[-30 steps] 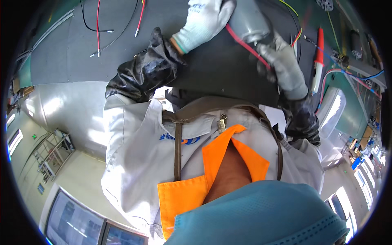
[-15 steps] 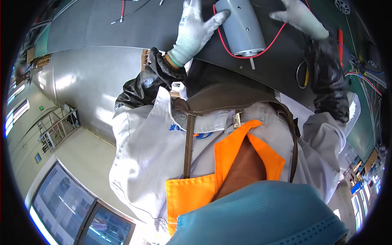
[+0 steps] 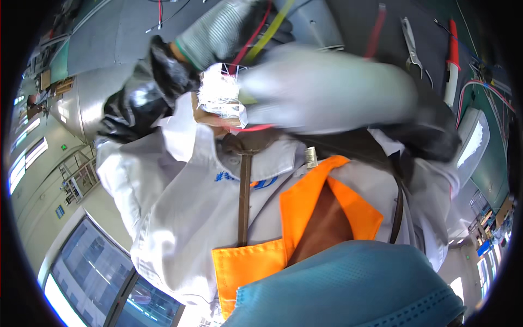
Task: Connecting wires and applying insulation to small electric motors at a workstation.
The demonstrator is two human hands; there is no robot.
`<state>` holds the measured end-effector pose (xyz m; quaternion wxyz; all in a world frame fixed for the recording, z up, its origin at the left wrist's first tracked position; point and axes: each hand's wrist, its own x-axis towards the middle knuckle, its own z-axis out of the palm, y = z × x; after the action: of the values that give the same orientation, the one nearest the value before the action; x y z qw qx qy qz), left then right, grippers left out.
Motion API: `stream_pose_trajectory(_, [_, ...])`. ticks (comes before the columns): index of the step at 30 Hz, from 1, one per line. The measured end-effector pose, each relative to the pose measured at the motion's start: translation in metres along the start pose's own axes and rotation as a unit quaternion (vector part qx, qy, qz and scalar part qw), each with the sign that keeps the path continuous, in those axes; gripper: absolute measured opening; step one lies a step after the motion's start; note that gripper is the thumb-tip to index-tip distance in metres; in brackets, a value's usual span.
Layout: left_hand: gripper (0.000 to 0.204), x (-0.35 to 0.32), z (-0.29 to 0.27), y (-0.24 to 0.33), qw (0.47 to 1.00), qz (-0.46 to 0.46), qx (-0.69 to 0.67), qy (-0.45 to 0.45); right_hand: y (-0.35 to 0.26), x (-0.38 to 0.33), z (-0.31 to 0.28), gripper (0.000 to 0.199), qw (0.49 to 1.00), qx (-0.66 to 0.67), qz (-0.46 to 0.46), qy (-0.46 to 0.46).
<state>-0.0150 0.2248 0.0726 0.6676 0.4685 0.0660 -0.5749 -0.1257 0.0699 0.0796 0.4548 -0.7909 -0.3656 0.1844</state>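
Observation:
My left hand (image 3: pixel 234 30), in a pale knit glove with a dark palm, is at the top centre with its fingers curled around a red wire (image 3: pixel 253 39) and a yellow wire (image 3: pixel 268 34). Both wires hang down across its palm. My right hand (image 3: pixel 332 90), also gloved, is smeared by motion and reaches leftward below it; its fingers cannot be made out. Their blurred tips are beside a bright, crinkled clear plastic bag (image 3: pixel 220 90) at a brown box (image 3: pixel 204 115). Behind my hands lies a grey metal cylinder (image 3: pixel 318 24), partly covered.
On the dark tabletop (image 3: pixel 125 27) to the right lie metal pliers or scissors (image 3: pixel 410 43) and a red-handled tool (image 3: pixel 453 57). Red and blue wires (image 3: pixel 479 84) curve at the far right. Short wire ends (image 3: pixel 159 19) lie at the far left.
My left hand has left the cylinder's side and closed around wires. My right hand has swept left and nearer across my front. A red wire end now stands blurred right of the cylinder.

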Motion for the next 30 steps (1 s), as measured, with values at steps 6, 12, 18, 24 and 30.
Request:
stream_pose_trajectory(6, [0.039,0.007,-0.014,0.004,0.849,0.129,0.505,0.086,-0.007,0.133,0.142,0.025,0.955,-0.098,-0.233,-0.155])
stream_pose_trajectory(12, [0.070,0.069,-0.062,-0.010,0.721,0.200,0.603,0.276,0.042,0.011,0.025,0.026,0.983,-0.071,-0.169,0.006])
stream_pose_trajectory(18, [0.056,0.074,-0.028,-0.005,0.575,0.336,0.701,0.258,-0.016,-0.254,-0.078,0.019,0.684,0.017,0.380,0.622])
stream_pose_trajectory(24, [0.046,0.064,-0.002,0.012,0.525,0.376,0.747,0.158,0.103,-0.528,-0.097,0.037,0.492,-0.370,0.641,0.459])
stream_pose_trajectory(30, [0.035,0.052,0.010,-0.008,0.493,0.404,0.752,0.167,0.094,-0.514,-0.118,0.035,0.495,-0.327,0.666,0.452])
